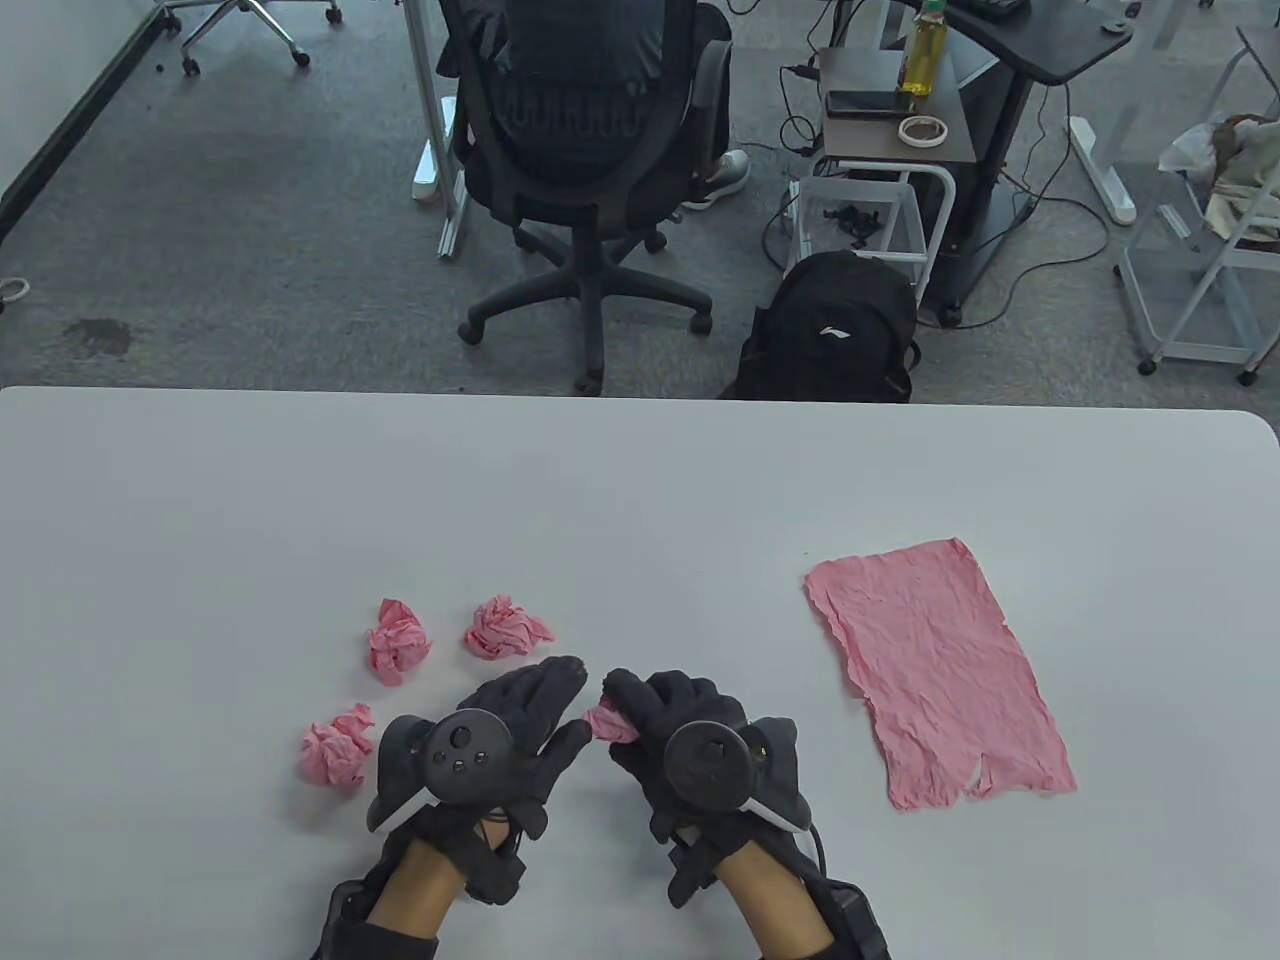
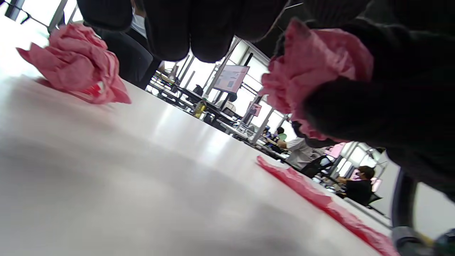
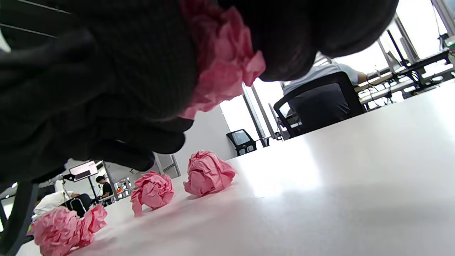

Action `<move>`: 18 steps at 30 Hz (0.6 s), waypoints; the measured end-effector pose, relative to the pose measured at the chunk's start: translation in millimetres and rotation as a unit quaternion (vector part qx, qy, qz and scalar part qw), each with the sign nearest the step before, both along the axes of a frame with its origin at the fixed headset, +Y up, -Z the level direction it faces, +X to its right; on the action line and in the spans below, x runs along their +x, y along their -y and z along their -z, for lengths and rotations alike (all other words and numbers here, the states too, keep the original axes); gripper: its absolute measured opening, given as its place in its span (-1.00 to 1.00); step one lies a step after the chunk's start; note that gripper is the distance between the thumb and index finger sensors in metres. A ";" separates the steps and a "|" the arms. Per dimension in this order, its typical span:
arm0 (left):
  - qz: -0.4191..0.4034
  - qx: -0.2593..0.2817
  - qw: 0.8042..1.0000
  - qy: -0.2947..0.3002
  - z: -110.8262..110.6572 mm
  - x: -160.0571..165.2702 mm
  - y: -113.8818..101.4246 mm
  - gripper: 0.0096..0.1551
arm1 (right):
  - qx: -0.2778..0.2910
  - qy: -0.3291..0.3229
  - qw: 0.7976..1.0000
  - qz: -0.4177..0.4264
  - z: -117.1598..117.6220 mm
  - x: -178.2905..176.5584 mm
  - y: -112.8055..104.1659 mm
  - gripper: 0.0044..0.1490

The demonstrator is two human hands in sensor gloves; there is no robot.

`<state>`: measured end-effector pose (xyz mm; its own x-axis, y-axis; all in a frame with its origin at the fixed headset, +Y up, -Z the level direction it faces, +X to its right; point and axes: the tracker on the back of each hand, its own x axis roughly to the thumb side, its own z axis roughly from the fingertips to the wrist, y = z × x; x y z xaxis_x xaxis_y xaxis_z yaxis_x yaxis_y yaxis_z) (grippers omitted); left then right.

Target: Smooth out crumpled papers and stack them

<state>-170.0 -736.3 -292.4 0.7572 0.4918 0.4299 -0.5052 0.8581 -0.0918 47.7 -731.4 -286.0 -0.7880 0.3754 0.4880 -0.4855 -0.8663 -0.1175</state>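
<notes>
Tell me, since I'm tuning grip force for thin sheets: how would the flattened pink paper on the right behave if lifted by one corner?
The flattened pink paper looks thin and creased all over, so it would probably droop limply. Its near edge has a small tear, so pulling there may rip it further. It likely weighs almost nothing and could slide on the smooth white table.

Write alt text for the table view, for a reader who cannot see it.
Two gloved hands, left hand and right hand, hold a crumpled pink paper ball between them above a white table. Three more pink balls lie to their left; a flattened pink sheet lies to the right.
</notes>
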 end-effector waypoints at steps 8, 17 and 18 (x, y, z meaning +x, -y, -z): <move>-0.109 -0.093 0.988 0.062 3.5 7.0 12.6 0.00 | 0.046 -0.064 0.995 0.056 -10.0 5.1 -2.8 -0.04; -0.222 -0.127 0.961 0.101 7.8 -2.6 6.5 -0.12 | 0.012 -0.108 0.972 0.209 -7.2 10.6 -3.6 -0.13; -0.228 -0.121 0.960 0.107 6.6 -1.6 4.1 -0.15 | -0.018 -0.101 0.966 0.237 -3.5 11.8 0.2 -0.12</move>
